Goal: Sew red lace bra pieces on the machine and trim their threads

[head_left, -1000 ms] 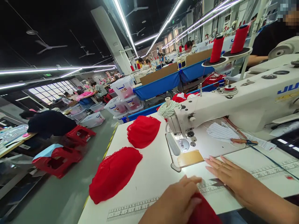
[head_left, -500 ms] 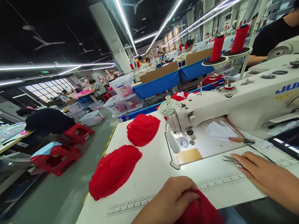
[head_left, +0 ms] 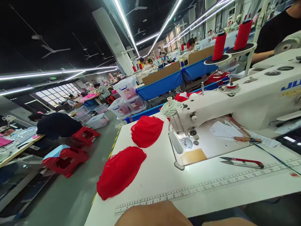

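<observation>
At the bottom edge shows the back of my left hand or wrist (head_left: 152,215), in front of the printed ruler; its fingers are out of frame. Only a sliver of my right hand or forearm (head_left: 229,222) appears lower right, fingers hidden. What either holds cannot be seen. Red-handled thread snips (head_left: 243,162) lie on the white table, right of the sewing machine's needle plate (head_left: 187,143). Two red lace-edged bra cups lie left of the machine: a nearer cup (head_left: 121,172) and a farther cup (head_left: 147,131).
The white sewing machine (head_left: 211,110) fills the right side, with red thread cones (head_left: 219,47) behind it. A wooden-handled tool (head_left: 246,139) and a paper slip (head_left: 224,131) lie under its arm. Red stools (head_left: 68,160) and plastic bins (head_left: 125,88) stand left, near a bent-over co-worker (head_left: 57,125).
My right hand has let go of the thread snips, now on the table, and drawn down. My left hand has moved down and left; the red fabric it held has gone out of view.
</observation>
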A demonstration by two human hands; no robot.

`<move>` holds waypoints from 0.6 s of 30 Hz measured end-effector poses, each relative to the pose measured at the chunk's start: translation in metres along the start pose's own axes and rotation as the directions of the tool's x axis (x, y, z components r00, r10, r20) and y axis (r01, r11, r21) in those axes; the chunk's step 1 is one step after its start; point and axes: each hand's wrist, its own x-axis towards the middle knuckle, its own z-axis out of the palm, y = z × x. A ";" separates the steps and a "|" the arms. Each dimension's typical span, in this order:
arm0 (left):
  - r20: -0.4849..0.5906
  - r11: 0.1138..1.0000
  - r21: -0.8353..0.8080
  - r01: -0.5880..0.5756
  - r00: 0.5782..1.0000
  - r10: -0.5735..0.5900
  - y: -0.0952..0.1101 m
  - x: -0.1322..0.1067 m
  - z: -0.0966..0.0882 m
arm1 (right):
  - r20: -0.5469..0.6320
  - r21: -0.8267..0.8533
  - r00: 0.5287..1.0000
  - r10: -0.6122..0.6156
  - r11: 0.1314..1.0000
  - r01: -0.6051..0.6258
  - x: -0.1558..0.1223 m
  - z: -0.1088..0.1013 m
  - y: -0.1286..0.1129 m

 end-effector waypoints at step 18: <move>-0.528 0.933 -0.346 -0.096 0.842 -0.109 -0.020 0.075 -0.001 | -0.249 0.305 0.915 0.318 0.922 -0.237 -0.004 -0.045 0.020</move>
